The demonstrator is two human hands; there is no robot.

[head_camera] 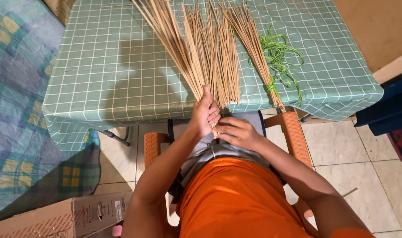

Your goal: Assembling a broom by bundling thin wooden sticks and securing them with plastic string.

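Left hand (204, 113) was clamped around the near ends of a loose bundle of thin tan sticks (196, 48), right at the worktop's (108, 66) near edge. Sticks fanned out from the fist toward the far edge, lying flat on the green checked cloth. The grip at one end probably kept the ends gathered while the far ends spread free.

Right hand (237, 132) sat just below and beside the left, off the near edge over the lap. Fingers curled, touching the stick ends that poked out under the left fist. Whether it was pinching anything: couldn't tell, the fingertips were hidden against the bundle.

A second, smaller bundle (254, 48) lay to the right of the held one, apart from both hands, tied near its near end with a green strip (270, 86). The tie likely held it closed on its own, so no hand was needed there. Its tip overhung the near edge slightly.

A loose tangle of green strips (280, 57) lay just beside that bundle, toward the right edge.

Person was seated in an orange chair (293, 132) pulled close to the near edge. A cardboard box (55, 220) sat on the floor at the left.
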